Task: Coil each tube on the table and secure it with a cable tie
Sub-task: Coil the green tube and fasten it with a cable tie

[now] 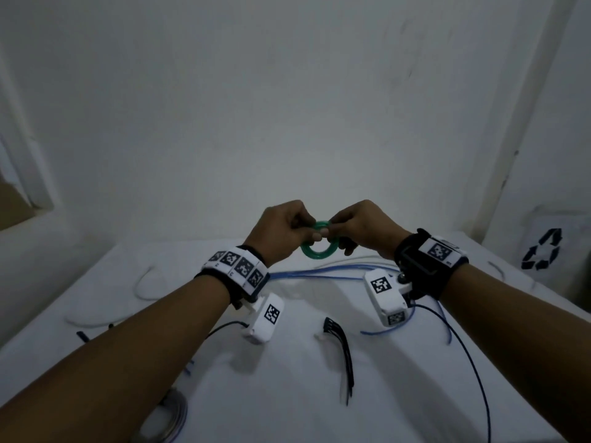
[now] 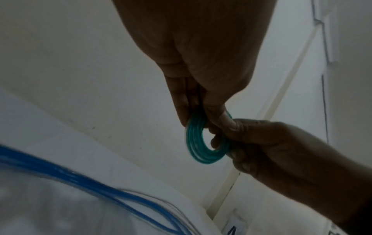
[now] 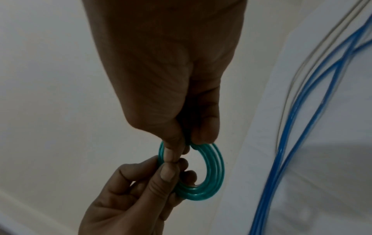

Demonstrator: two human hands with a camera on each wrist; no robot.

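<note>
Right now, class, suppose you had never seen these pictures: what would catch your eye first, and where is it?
First, the green tube coil, held up above the table at the centre of the head view, pinched by the left hand and the right hand. Next, the loose blue tubes lying on the table behind the wrists, and the black cable ties lying nearer the person.

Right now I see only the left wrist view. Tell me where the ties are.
Observer: Black ties lie in a bunch on the table, between the forearms, nearer the person than the green coil.
Operator: List tubes other than blue.
Observer: A white tube lies loose on the table's left side.
Operator: Report any finished coil.
Observer: What looks like a pale coil lies beside the left forearm, partly hidden; no tie on it can be made out.
</note>
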